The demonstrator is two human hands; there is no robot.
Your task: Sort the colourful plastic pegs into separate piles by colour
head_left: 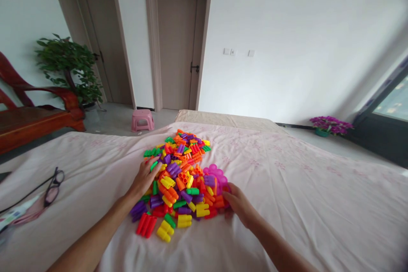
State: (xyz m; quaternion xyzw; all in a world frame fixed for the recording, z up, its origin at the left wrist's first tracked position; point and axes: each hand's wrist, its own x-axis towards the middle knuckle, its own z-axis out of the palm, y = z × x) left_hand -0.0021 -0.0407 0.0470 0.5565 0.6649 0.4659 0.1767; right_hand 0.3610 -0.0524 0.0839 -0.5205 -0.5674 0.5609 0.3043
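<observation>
A heap of plastic building blocks (174,170), tube-shaped and coloured red, orange, yellow, green and purple, lies in the middle of the cloth. At its left side is my left hand (146,176), with thumb and fingers closed around a green block (153,165). My right hand (239,205) grips the near right edge of a magenta plastic basket (215,171) with a scalloped rim. The basket sits against the heap's right side with several blocks in or over it, hiding most of its inside. Loose red (146,225) and yellow blocks (165,231) lie at the near edge.
A pale flowered cloth (287,204) covers the broad surface under everything. Eyeglasses (54,186) and a cord lie at its left. Beyond stand a pink stool (142,120), a wooden chair (41,110), a leafy plant (68,63) and purple flowers (331,125).
</observation>
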